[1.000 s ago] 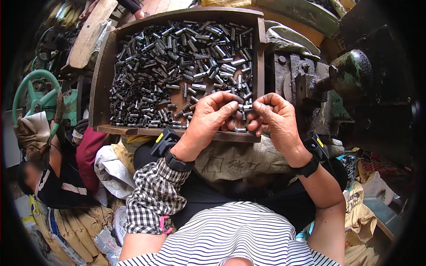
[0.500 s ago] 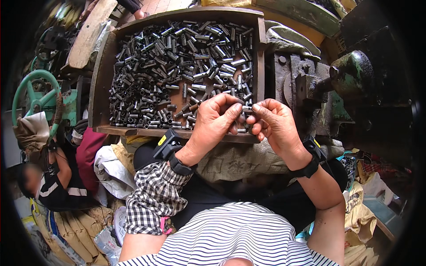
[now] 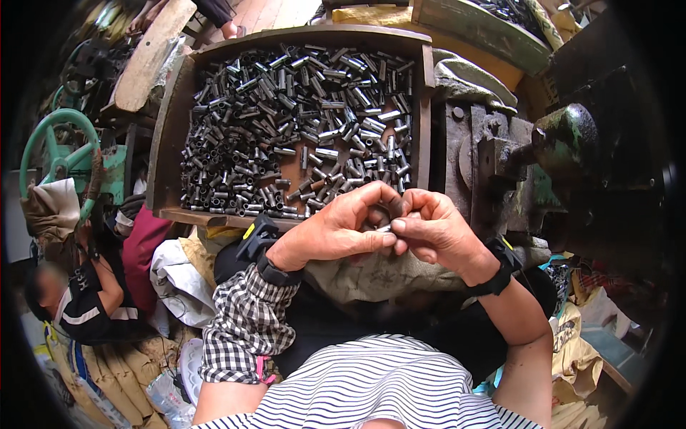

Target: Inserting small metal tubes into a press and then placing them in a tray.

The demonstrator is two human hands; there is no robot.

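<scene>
My left hand [image 3: 348,225] and my right hand [image 3: 437,230] meet just over the near right edge of a wooden tray [image 3: 314,34]. Pinched between their fingertips is a small metal tube [image 3: 384,229], of which only a short shiny bit shows. Both hands are closed, with fingers curled and thumbs pressing near the piece. Fingers hide most of it. Beyond them the tray holds a heap of short dark metal tubes [image 3: 246,129], lying every which way, with brown tray bottom showing through near its middle.
Right of the tray stands a dark, oily machine [image 3: 493,150] with a rounded green-black part [image 3: 568,136]. A green handwheel [image 3: 61,154] stands at the left, with another person [image 3: 96,293] below it. Sackcloth [image 3: 379,275] hangs below the tray's near edge.
Both hands have drawn back toward my body, off the tray's near right corner, still together on the tube. The view has tilted slightly, so the tray sits lower in the picture.
</scene>
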